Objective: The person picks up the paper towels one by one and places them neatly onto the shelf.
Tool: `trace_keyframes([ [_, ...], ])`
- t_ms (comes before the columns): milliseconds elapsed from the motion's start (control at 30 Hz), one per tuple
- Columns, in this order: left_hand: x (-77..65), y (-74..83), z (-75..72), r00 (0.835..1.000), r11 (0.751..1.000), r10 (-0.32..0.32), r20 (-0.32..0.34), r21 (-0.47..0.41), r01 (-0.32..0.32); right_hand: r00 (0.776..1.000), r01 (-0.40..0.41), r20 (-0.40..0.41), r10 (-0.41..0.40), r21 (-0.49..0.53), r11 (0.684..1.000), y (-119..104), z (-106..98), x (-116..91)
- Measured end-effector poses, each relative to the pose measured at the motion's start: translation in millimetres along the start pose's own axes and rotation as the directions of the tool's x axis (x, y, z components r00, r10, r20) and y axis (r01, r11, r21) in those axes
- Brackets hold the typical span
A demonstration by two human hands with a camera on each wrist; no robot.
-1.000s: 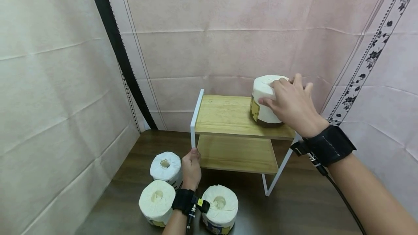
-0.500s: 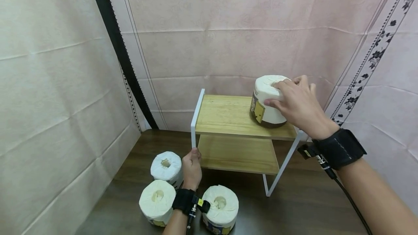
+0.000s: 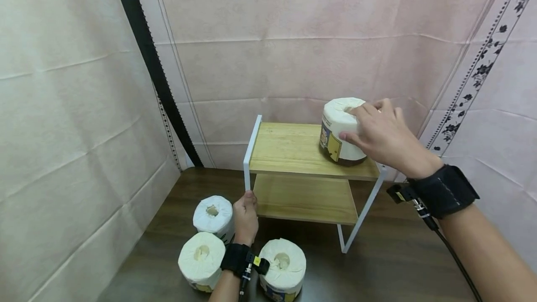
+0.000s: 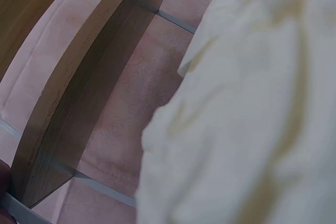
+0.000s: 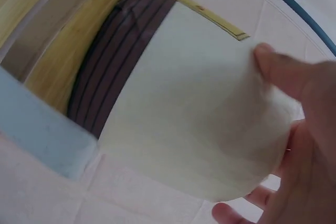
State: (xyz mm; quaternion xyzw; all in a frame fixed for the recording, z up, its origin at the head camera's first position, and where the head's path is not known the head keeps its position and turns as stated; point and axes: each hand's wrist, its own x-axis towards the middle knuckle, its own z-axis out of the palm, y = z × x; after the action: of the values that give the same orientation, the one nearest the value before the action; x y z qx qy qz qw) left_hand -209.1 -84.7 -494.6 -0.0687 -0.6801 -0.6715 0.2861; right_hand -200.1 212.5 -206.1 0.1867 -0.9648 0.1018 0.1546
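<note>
A wrapped toilet roll (image 3: 350, 127) stands upright at the right end of the upper wooden board of a two-tier shelf (image 3: 289, 148). My right hand (image 3: 379, 132) pinches this roll, fingers at the hole on top and thumb against the side. The right wrist view has the roll's white wrapper (image 5: 199, 103) and dark striped base close up, thumb and fingers on its top end. Lower left, my left hand (image 3: 246, 218) grips the shelf's white metal front leg. In the left wrist view a toilet roll (image 4: 252, 108) fills the right side, and only fingertips show at the left edge.
Two toilet rolls, a farther one (image 3: 213, 216) and a nearer one (image 3: 201, 260), stand left of my left forearm. A third roll (image 3: 283, 267) stands just right of it. Beneath is a dark wooden table (image 3: 402, 255), with pale cloth walls (image 3: 293, 59) behind and beside.
The roll on the shelf has turned, bringing its yellow printed door round to the front, and shifted slightly left. My right wrist has swung rightward. The left hand stays on the leg.
</note>
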Motion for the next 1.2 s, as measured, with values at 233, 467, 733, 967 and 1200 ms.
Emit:
trace_keyframes([
  [233,-1.0,-0.3,0.0,1.0,1.0,0.011,0.009,0.004,-0.011,0.999,-0.039,-0.014,0.039,0.017,0.999,-11.1,-4.6,0.7],
  [467,-0.9,-2.6,-1.3,0.999,0.999,0.05,0.02,0.007,-0.05,0.987,-0.138,-0.092,0.131,-0.07,0.988,-27.8,-0.7,9.5],
  [733,0.5,-4.1,0.9,0.999,0.999,0.047,0.021,0.014,-0.047,0.976,-0.179,-0.144,0.164,-0.101,0.979,-34.3,9.4,19.1],
  [967,-0.5,-3.5,0.0,0.999,0.999,0.035,0.01,0.023,-0.036,0.974,-0.162,-0.171,0.147,-0.078,0.984,-32.8,16.0,20.9],
  [1200,0.0,-4.1,-0.4,0.999,0.999,0.041,0.015,0.014,-0.041,0.98,-0.12,-0.162,0.116,-0.019,0.993,-26.6,8.9,15.9],
])
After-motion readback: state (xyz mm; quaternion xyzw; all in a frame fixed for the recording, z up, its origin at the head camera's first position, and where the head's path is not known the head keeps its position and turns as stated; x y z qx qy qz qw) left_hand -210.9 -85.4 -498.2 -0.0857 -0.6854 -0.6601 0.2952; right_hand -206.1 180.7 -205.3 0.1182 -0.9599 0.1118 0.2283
